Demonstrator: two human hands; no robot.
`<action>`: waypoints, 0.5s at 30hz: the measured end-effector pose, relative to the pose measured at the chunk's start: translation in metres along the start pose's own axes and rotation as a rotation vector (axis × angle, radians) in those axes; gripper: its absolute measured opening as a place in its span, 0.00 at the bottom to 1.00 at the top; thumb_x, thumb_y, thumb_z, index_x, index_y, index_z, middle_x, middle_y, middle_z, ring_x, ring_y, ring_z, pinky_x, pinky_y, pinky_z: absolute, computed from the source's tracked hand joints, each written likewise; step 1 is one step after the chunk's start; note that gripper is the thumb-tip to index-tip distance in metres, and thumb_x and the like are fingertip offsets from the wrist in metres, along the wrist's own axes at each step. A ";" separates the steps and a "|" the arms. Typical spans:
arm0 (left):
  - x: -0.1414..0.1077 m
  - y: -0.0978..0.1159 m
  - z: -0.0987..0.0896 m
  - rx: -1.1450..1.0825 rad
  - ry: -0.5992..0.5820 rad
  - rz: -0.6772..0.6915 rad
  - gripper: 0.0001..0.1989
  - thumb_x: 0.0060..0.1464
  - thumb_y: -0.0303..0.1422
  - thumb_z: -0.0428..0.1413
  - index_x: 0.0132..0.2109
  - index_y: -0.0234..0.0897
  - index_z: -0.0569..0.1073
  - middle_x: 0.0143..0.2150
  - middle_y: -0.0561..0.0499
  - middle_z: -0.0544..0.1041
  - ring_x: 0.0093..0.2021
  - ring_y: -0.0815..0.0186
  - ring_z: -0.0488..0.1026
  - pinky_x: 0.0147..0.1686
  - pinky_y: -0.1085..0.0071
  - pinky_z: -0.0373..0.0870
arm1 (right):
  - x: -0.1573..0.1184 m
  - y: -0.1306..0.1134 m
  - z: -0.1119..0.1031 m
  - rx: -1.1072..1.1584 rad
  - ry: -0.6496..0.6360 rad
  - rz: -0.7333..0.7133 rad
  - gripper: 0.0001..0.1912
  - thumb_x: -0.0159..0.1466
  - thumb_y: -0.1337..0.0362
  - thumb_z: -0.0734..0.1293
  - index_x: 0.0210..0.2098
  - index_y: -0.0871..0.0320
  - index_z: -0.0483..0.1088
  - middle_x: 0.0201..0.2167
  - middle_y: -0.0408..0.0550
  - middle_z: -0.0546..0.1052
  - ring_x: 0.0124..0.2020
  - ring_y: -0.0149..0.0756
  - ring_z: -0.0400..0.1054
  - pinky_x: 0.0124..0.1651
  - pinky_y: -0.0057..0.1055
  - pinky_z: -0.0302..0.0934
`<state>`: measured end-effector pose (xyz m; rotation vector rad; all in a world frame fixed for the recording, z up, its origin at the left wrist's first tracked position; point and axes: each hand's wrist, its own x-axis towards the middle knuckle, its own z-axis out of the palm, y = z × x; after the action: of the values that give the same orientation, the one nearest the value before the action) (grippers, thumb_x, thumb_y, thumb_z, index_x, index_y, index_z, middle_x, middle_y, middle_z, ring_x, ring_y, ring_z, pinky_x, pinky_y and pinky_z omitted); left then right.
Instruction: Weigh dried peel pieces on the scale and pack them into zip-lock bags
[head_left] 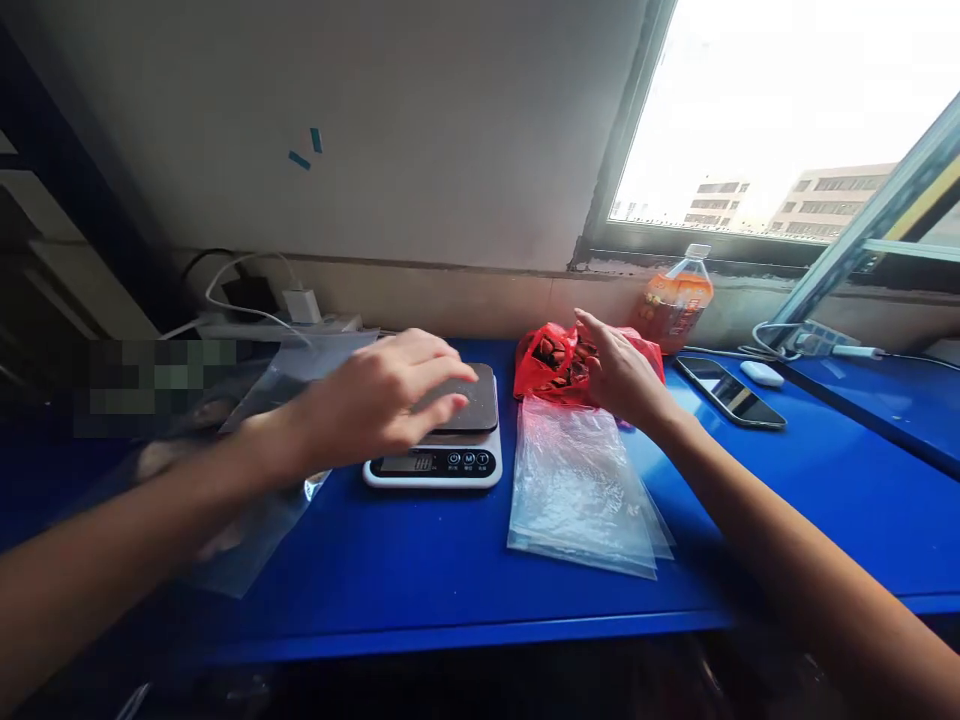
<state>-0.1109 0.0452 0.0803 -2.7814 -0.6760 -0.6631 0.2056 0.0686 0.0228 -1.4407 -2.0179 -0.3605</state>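
Note:
My left hand hovers over the left part of a small digital scale, its fingers apart and nothing held. The scale's display is lit, but its digits are too small to read. My right hand is at the right part of an open red plastic bag with dark brown pieces inside; its fingers are spread. In front of the red bag lies a stack of clear plastic bags. More clear plastic lies left of the scale, partly behind my left forearm.
Behind the red bag stands a bottle with an orange label. A phone and a white case lie on the blue table at the right. Cables and a white charger sit by the wall.

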 end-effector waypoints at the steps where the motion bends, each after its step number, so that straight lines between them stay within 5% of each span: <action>1: 0.015 0.009 0.005 0.005 -0.024 0.080 0.13 0.64 0.35 0.50 0.48 0.35 0.75 0.47 0.44 0.77 0.49 0.58 0.72 0.50 0.61 0.70 | -0.003 0.000 -0.001 0.000 0.035 0.023 0.28 0.60 0.75 0.56 0.61 0.65 0.58 0.57 0.63 0.71 0.58 0.47 0.65 0.55 0.44 0.61; 5: 0.075 0.025 0.036 0.188 -0.164 0.436 0.16 0.64 0.37 0.51 0.56 0.42 0.73 0.57 0.42 0.72 0.59 0.54 0.66 0.52 0.59 0.66 | -0.005 0.015 0.006 -0.133 0.107 0.155 0.11 0.59 0.70 0.59 0.40 0.62 0.69 0.38 0.60 0.77 0.46 0.51 0.69 0.48 0.42 0.60; 8: 0.108 0.016 0.056 0.337 -0.247 0.408 0.16 0.61 0.39 0.56 0.54 0.45 0.74 0.66 0.38 0.62 0.67 0.48 0.55 0.53 0.54 0.62 | -0.005 0.029 0.012 -0.201 0.082 0.134 0.07 0.59 0.68 0.61 0.29 0.60 0.71 0.33 0.56 0.77 0.43 0.48 0.68 0.49 0.40 0.58; 11: 0.122 0.011 0.061 0.358 -0.277 0.314 0.13 0.62 0.42 0.54 0.49 0.44 0.77 0.64 0.38 0.65 0.64 0.48 0.58 0.51 0.55 0.62 | -0.006 0.033 0.015 -0.191 -0.030 0.101 0.11 0.61 0.68 0.61 0.27 0.58 0.73 0.29 0.52 0.77 0.38 0.44 0.68 0.48 0.39 0.58; 15: 0.119 0.018 0.063 0.257 -0.188 0.266 0.25 0.57 0.46 0.58 0.58 0.40 0.70 0.54 0.39 0.74 0.55 0.50 0.67 0.48 0.58 0.64 | -0.007 0.025 0.018 -0.131 -0.154 0.059 0.15 0.60 0.72 0.59 0.37 0.59 0.78 0.34 0.52 0.79 0.40 0.43 0.70 0.49 0.38 0.60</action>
<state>0.0163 0.0940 0.0794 -2.6437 -0.3792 -0.2452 0.2236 0.0824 0.0009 -1.6492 -2.1013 -0.3721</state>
